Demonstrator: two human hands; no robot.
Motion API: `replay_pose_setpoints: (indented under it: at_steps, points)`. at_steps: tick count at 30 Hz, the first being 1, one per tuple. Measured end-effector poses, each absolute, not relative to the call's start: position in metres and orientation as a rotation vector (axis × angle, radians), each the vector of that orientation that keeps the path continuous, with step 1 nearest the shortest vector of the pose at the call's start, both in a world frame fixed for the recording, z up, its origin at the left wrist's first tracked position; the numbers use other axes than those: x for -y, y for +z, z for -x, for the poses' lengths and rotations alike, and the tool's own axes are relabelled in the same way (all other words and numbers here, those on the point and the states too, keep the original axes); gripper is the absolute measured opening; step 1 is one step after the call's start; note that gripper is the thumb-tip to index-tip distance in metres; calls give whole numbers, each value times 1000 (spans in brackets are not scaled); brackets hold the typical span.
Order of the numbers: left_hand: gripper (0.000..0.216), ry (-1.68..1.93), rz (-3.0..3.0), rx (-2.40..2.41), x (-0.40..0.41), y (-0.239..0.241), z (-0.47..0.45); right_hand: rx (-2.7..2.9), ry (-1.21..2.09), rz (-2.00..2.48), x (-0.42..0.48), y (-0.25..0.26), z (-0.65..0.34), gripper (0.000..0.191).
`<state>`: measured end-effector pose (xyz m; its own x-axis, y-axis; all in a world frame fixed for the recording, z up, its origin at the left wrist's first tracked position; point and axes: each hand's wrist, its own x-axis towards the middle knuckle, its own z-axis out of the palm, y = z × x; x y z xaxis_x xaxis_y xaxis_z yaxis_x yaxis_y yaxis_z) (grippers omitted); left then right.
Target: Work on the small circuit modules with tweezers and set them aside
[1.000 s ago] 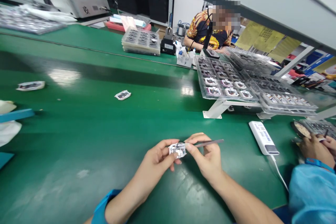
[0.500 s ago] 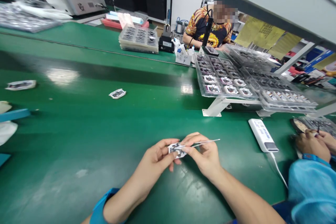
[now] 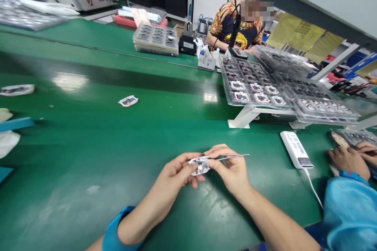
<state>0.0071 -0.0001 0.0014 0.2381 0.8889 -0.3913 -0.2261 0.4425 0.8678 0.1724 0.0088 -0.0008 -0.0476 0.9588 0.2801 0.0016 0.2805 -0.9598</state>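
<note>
Near the middle of the desk (image 3: pixel 118 137), above its front area, the left grip (image 3: pixel 175 172) was closed on a white part (image 3: pixel 203 169), thumb in front, fingers behind. The right grip (image 3: pixel 232 170) was closed on tweezers (image 3: pixel 239 155), pinched between thumb and fingers at the right end of the white part; the back end of the tool stuck out to the right. Change over the last half second: the white part had been tipped, its face no longer as open to view. The two arms of the tweezers, seen spread before, now nearly lined up. Tips hidden by fingers; contact with the white part could not be told. Judgement: handwork on it was still under way, as neither grip had let go. A loose part (image 3: pixel 128 101) lay farther off to the left; a filled tray (image 3: pixel 265 105) stood on a raised stand to the right.
</note>
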Motion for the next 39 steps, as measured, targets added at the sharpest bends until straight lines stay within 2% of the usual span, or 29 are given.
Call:
replay_pose_setpoints:
  at_steps: [15,23,39]
  points:
    - [30,873,-752,-1070,0,10,-5,1174,1288,1172,-12,5,-174,16]
    - [32,896,-910,-1086,-1,9,-6,1141,1162,1175,-9,6,-172,13]
    - [32,906,-1012,-1121,0,12,-9,1057,1289,1055,-10,3,-172,10]
